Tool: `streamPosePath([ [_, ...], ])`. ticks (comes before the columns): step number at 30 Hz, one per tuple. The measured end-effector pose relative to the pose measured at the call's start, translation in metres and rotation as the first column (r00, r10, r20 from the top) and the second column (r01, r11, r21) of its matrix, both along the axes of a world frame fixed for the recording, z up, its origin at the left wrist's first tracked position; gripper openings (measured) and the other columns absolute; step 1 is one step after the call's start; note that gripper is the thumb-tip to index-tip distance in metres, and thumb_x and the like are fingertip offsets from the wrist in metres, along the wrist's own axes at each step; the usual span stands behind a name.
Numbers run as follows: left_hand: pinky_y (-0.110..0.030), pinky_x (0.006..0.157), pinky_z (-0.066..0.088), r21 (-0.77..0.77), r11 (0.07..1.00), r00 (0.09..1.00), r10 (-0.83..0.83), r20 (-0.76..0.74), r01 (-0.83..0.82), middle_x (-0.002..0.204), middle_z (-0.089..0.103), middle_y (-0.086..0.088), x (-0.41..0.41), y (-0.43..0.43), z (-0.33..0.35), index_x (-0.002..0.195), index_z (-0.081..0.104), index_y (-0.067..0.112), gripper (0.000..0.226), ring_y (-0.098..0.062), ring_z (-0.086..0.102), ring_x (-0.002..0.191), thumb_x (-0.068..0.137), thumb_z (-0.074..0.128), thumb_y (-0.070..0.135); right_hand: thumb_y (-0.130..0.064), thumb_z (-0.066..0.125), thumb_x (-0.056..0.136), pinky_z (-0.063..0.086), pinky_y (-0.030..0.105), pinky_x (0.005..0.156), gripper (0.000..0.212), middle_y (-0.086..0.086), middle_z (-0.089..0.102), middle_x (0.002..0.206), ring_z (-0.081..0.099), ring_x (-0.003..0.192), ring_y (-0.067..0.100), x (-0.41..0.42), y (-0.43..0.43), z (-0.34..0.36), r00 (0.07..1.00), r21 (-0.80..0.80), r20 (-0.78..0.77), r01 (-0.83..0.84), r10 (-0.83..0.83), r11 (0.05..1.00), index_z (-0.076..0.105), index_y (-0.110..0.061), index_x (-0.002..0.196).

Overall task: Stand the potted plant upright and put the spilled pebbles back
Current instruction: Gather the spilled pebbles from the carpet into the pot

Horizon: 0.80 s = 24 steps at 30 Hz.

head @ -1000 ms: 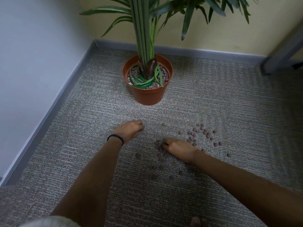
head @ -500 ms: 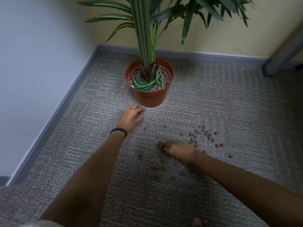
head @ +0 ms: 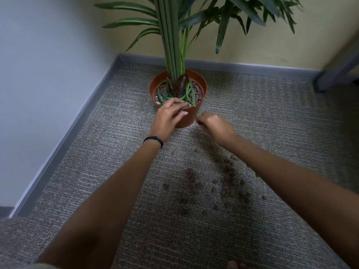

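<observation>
I'm hovering my left hand (head: 168,116) over the upright orange plastic plant pot (head: 190,118), upper centre, pinching some small brown clay pebbles (head: 231,162) for dropping in; the rest are lying lower right. Right hand (head: 213,123) blurring, can't tell its grip.

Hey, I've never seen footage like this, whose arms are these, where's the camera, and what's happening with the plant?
No machine here: these are a person's two bare arms, filmed by one wide-angle camera worn on their head, looking forward and down. The orange plant pot stands upright on grey carpet in a room corner. Brown pebbles lie scattered on the carpet nearer the person. The left hand, with a dark wristband, reaches over the pot's near rim, fingers curled, apparently pinching pebbles. The right hand is beside the pot, too blurred to tell what it holds.
</observation>
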<state>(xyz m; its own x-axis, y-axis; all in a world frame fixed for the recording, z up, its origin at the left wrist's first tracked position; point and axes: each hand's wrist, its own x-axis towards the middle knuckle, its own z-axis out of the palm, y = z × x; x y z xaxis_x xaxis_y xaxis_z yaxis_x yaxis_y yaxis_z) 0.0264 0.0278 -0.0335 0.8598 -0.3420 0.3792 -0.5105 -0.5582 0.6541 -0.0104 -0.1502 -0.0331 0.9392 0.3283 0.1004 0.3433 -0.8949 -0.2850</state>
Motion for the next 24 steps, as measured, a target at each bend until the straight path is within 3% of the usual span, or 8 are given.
streamPosePath([
  [6,-0.039,0.095,0.051,-0.008,0.998,0.998,0.059,-0.018,-0.059,0.117,0.059,-0.008,0.011,0.002,0.002,0.119,0.062,0.003,0.033,-0.019,0.058,0.106,0.086,0.064,0.007,0.002,0.056,0.086,0.053,0.040,0.085,0.016,0.014,0.066,0.107,0.063,0.097,0.027,0.035,0.001,0.032,0.990,0.132,0.068,0.113,-0.123,0.985,0.065,-0.004,0.098],
  [11,-0.038,0.097,0.050,0.009,0.999,0.999,0.046,-0.025,-0.046,0.116,0.059,-0.009,0.018,0.000,0.005,0.119,0.062,0.003,0.033,-0.018,0.057,0.108,0.085,0.064,0.004,0.002,0.059,0.082,0.052,0.038,0.081,0.017,0.012,0.066,0.105,0.062,0.095,0.026,0.056,0.008,0.041,0.982,0.174,0.085,0.152,-0.169,0.973,0.065,-0.006,0.096],
  [14,-0.037,0.096,0.050,0.022,0.998,0.998,0.059,0.001,-0.059,0.115,0.059,-0.009,0.019,-0.002,0.005,0.118,0.063,0.003,0.032,-0.018,0.057,0.107,0.086,0.063,0.006,0.004,0.056,0.082,0.050,0.035,0.077,0.019,0.013,0.065,0.105,0.062,0.095,0.028,0.064,0.017,0.043,0.988,0.139,0.084,0.121,-0.133,0.983,0.064,-0.006,0.096],
  [20,-0.032,0.100,0.045,0.054,0.991,0.992,0.126,-0.030,-0.124,0.117,0.061,-0.011,0.027,-0.009,0.007,0.117,0.063,0.002,0.031,-0.021,0.056,0.110,0.086,0.061,0.002,-0.001,0.054,0.085,0.052,0.042,0.081,0.019,0.018,0.064,0.111,0.062,0.099,0.035,0.077,0.022,0.043,0.997,-0.004,0.007,0.078,-0.078,0.997,0.064,-0.006,0.102],
  [24,-0.026,0.104,0.037,0.131,0.985,0.991,0.122,-0.059,-0.114,0.125,0.061,-0.013,0.027,-0.012,0.002,0.116,0.064,0.002,0.027,-0.023,0.055,0.118,0.090,0.055,0.004,-0.002,0.048,0.091,0.045,0.043,0.100,0.031,0.018,0.054,0.130,0.053,0.119,0.033,0.083,0.019,0.030,0.993,-0.066,-0.119,0.008,-0.016,0.998,0.062,-0.007,0.118],
])
